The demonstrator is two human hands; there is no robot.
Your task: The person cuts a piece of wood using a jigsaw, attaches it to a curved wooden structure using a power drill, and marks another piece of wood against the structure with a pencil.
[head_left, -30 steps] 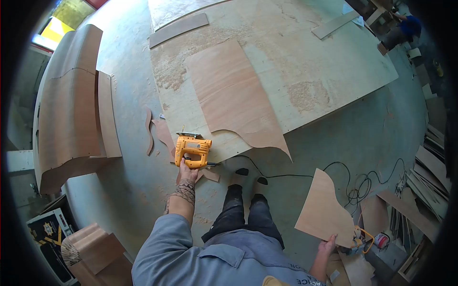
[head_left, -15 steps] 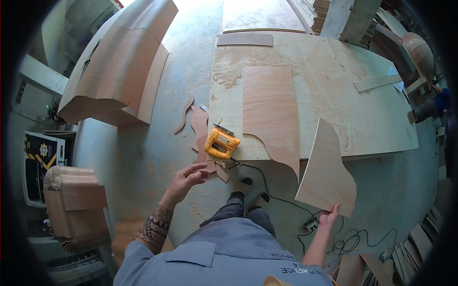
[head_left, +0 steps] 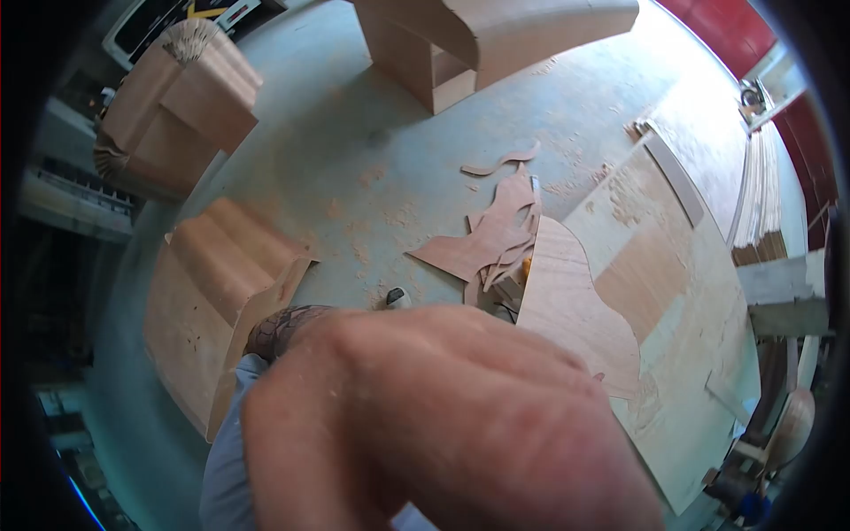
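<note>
My left hand [head_left: 443,398] is raised very close to the camera and fills the lower middle, its back toward the lens; its fingers are out of clear sight. Behind it shows the tattooed forearm [head_left: 285,329]. A cut plywood piece with one wavy edge [head_left: 571,305] stands beyond it. Only a fingertip of my right hand [head_left: 599,377] shows at that piece's lower part; the rest is hidden behind my left hand. A sliver of the yellow jigsaw [head_left: 527,265] peeks out beside the piece's left edge.
Thin offcuts [head_left: 487,243] lie on the sawdust-strewn floor. The large board [head_left: 682,389] spreads at the right, carrying another plywood panel [head_left: 646,274]. Curved wooden forms stand at the left [head_left: 217,274], upper left [head_left: 177,111] and top [head_left: 531,35]. Part of a shoe [head_left: 397,298] shows.
The view has swung left. My left hand let go of the jigsaw earlier and has now risen close to the camera. The cut piece in my right hand now appears in front of the large board.
</note>
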